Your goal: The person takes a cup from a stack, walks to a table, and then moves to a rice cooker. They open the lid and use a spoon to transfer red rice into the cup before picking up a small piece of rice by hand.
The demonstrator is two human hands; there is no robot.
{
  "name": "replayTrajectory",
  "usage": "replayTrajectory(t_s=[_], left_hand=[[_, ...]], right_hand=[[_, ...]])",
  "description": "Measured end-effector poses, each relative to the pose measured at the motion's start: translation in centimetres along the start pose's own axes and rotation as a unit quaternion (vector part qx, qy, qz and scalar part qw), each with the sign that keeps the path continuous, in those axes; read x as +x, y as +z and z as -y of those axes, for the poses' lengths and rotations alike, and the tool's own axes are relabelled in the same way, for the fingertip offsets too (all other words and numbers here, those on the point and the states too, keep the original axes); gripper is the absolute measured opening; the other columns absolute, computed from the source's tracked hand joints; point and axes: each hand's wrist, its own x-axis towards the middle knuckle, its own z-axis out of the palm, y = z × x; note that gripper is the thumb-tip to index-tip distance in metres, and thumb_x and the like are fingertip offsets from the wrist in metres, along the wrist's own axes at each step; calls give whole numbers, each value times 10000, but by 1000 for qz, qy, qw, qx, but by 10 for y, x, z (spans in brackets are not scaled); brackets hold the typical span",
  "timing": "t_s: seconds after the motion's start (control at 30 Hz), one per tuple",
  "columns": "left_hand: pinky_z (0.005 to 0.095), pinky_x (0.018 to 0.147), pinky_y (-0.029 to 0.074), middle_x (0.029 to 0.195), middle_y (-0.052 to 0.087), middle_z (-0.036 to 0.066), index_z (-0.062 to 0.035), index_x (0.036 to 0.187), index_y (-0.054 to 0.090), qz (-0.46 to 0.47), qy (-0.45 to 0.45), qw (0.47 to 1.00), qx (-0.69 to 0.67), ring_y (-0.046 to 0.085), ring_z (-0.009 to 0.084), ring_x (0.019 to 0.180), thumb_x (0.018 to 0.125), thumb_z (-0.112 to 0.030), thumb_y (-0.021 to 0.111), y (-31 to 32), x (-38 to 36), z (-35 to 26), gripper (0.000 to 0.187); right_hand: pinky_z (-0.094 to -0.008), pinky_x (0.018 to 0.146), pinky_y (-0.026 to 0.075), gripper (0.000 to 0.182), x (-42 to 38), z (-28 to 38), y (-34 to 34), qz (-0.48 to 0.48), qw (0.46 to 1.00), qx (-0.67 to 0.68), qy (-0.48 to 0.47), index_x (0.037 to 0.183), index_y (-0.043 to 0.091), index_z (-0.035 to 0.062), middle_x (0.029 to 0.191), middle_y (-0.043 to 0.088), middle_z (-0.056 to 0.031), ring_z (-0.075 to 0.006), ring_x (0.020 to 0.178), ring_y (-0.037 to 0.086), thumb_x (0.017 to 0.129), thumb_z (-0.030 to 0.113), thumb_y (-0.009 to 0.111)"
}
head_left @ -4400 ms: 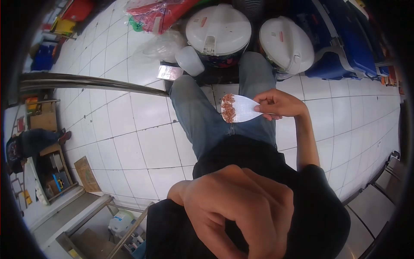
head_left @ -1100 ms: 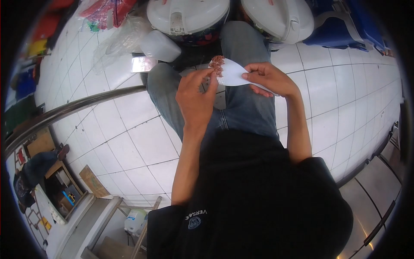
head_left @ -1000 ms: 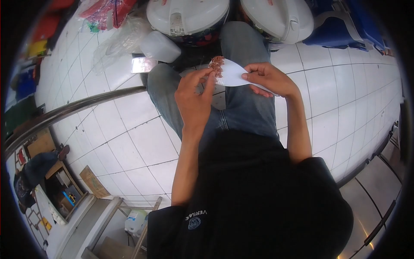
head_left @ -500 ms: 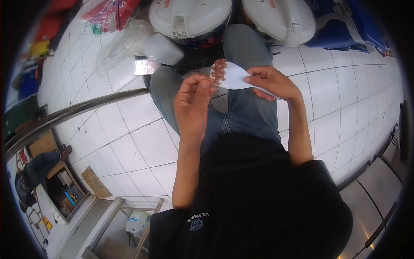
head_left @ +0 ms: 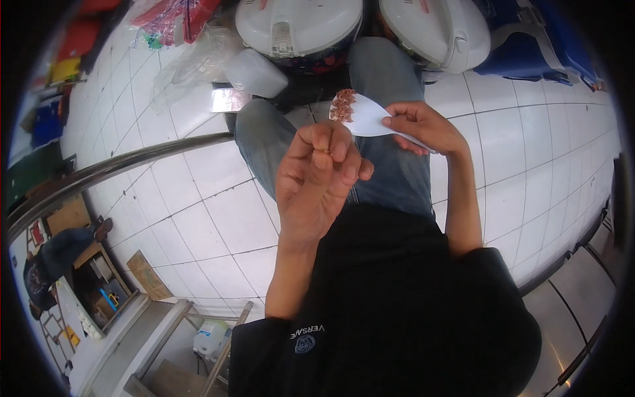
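My right hand (head_left: 423, 127) grips the handle of a white plastic rice paddle (head_left: 370, 118), held level above my right thigh. Reddish-brown grains, looking like cooked red rice (head_left: 343, 106), cover the far end of its blade. Nearer to my chest, my left hand (head_left: 317, 178) is raised, thumb and fingertips pinched together on a small bit of the reddish-brown grains (head_left: 323, 151). The left hand is apart from the paddle, just below and left of the blade.
Two white-lidded rice cookers (head_left: 301, 26) stand beyond my knees. Beside them lie a translucent plastic container (head_left: 256, 73), plastic wrapping (head_left: 198, 56) and a blue bag (head_left: 529, 49). A metal rail (head_left: 132, 165) runs at the left; another person (head_left: 56, 261) is further off.
My left hand has moved away from the paddle's tip toward my chest, with a pinch of grains between its fingers. My right hand still holds the paddle in nearly the same place.
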Motion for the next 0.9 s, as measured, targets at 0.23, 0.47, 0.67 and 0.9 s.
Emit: replayTrajectory(t_s=[0.23, 0.47, 0.67, 0.9], left_hand=[[322, 705, 410, 862, 429, 1, -131, 904, 470, -20, 17, 999, 21, 434, 118, 738, 953, -139, 520, 5, -2, -1, 70], [352, 742, 448, 886, 535, 70, -69, 953, 530, 19, 44, 999, -2, 510, 134, 750, 881, -107, 664, 1, -5, 0, 157], [323, 641, 479, 858, 646, 128, -20, 816, 611, 173, 156, 972, 1, 581, 169, 716, 843, -86, 720, 42, -14, -13, 130], [263, 671, 465, 878, 690, 116, -70, 855, 748, 251, 262, 927, -93, 567, 182, 807, 825, -157, 751, 86, -19, -4, 92]], right_hand=[[-186, 354, 310, 276, 0, -1, 0, 6, 1000, 15, 1, 885, 604, 55, 571, 529, 32, -16, 408, 444, 985, 309, 562], [-181, 360, 321, 283, 1, -4, -1, 1, 1000, 0, -5, 883, 605, 55, 568, 534, 26, -19, 406, 458, 987, 315, 560], [-178, 358, 317, 274, 1, -4, -2, 2, 1000, 6, -1, 891, 610, 53, 564, 533, 27, -16, 402, 454, 987, 304, 559], [-180, 351, 303, 261, 2, -5, -1, 2, 1000, 12, -4, 909, 618, 46, 564, 535, 28, -15, 396, 445, 985, 289, 561]])
